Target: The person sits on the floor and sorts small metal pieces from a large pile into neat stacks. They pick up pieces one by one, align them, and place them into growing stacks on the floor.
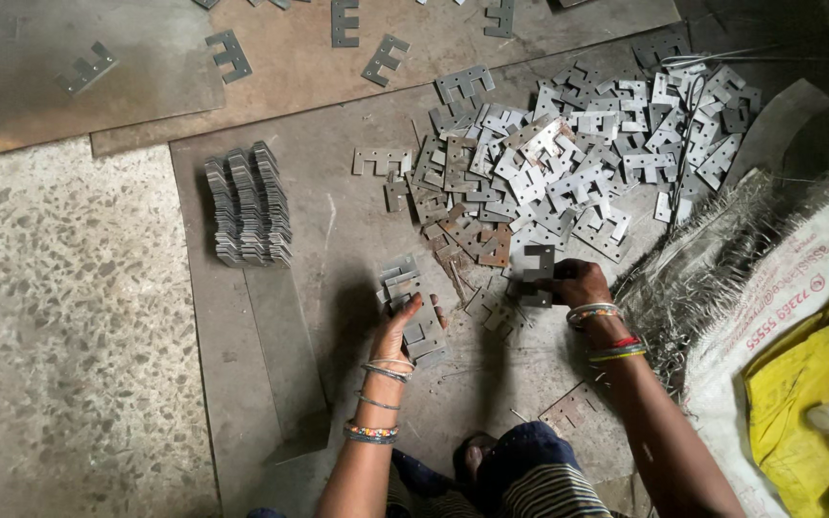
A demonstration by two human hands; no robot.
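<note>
Left hand [403, 331] clasping stacked notched plates [414, 305], right hand [580, 282] pinching 1 dark plate [535, 263], fingertips hidden, pile [568, 158] partly shadowed

1. This is a small metal-fabrication workshop, with the work done on the floor.
2. A loose heap of stamped metal brackets [568, 153], all one notched and drilled shape, covers a steel sheet [271, 336].
3. A neat stack of brackets [248, 203] stands in rows nearby.
4. A tangle of metal shavings [712, 259] lies beside a woven sack [789, 297].
5. The terrazzo floor [59, 326] is worn and grimy.
</note>
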